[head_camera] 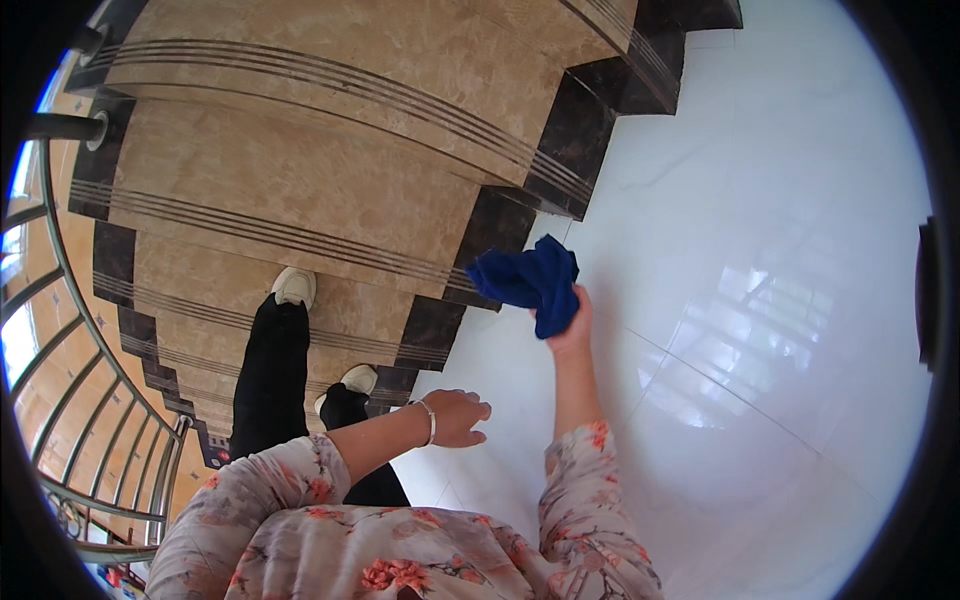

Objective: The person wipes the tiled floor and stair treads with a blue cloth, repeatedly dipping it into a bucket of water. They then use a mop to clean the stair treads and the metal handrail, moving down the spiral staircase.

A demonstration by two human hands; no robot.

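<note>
A crumpled dark blue cloth [531, 281] is gripped in my right hand [576, 324], beside the glossy white tiled wall [675, 247]. Part of the cloth hangs out to the left, over the dark stone border at the edge of a stair. My left hand [456, 418] is in front of my body with a bracelet [430, 421] on its wrist. It holds nothing, and its fingers are slightly bent with the thumb apart. Whether the cloth touches the wall or the border, I cannot tell.
Brown marble-look stairs [300, 165] with dark line strips rise ahead. Dark stepped edging [574, 124] follows the wall. My white shoes [295, 286] stand on different steps. A metal railing [82, 315] curves along the left. A dark object [926, 292] sits at the far right rim.
</note>
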